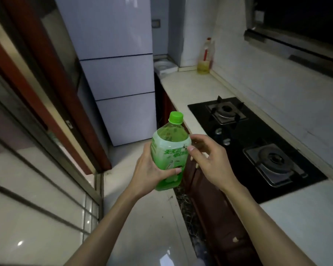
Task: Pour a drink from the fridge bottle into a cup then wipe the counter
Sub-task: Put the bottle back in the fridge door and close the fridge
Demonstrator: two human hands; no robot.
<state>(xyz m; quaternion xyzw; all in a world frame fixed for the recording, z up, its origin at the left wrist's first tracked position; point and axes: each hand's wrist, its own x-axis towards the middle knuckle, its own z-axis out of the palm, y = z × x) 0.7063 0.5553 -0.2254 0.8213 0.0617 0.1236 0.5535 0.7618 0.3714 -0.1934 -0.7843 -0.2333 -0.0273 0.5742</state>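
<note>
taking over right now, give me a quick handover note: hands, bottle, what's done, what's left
Left hand grips the bottle round its lower body, upright, beside the counter.
Right hand is at the bottle's right side, thumb on the label; whether it grips is unclear.
Cap is on. Fridge is closed. No cup or cloth in view.
Done: bottle is out of the fridge.
Left: find a cup, uncap, pour, wipe the counter.

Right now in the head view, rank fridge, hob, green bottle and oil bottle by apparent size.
Largest first: fridge, hob, green bottle, oil bottle. The green bottle is much nearer, so the bottles' true order is unsure.
</note>
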